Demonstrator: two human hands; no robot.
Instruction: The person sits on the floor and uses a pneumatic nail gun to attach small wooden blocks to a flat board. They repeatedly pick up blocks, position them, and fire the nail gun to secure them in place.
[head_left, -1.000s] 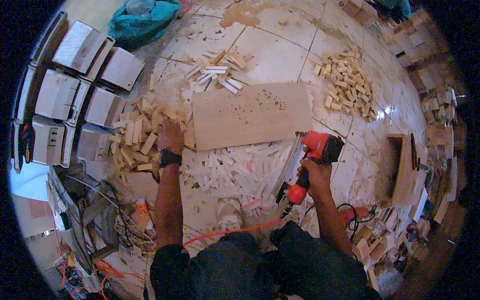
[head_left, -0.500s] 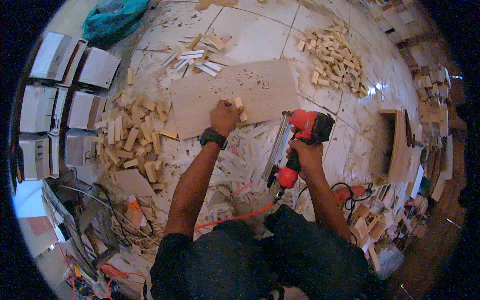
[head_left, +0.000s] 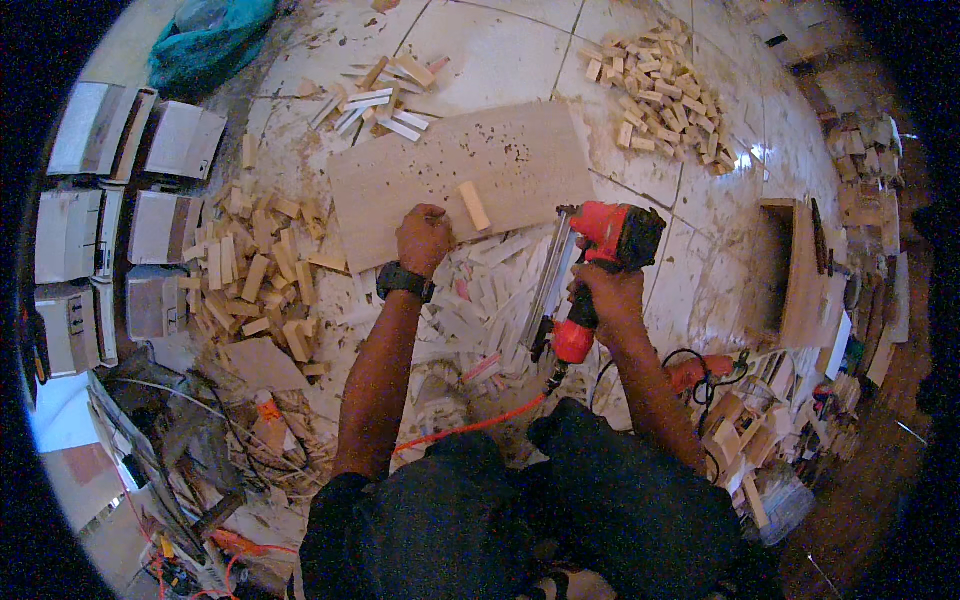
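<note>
My right hand [head_left: 612, 295] is wrapped round the black handle of a red and black nail gun [head_left: 608, 232]. Its long magazine slants down toward me, and an orange air hose [head_left: 480, 423] runs from the handle's base. A small wooden block [head_left: 473, 205] lies by itself on a flat wooden board [head_left: 380, 190] on the floor. Just left of that block, over the board's near edge, is my left hand [head_left: 424, 243], its fingers curled in; whatever they may hold is hidden. Dark specks are scattered over the board.
Heaps of wooden blocks lie left [head_left: 255, 265] and far right [head_left: 665, 95]. White and wooden strips [head_left: 385, 105] lie beyond the board, with pale offcuts [head_left: 490, 290] before me. Boxes [head_left: 165, 225] line the left side; an open wooden box [head_left: 795, 275] stands right.
My left hand has let go of the small wooden block and drawn back to its left. The block now rests alone on the board. My right hand still grips the nail gun.
</note>
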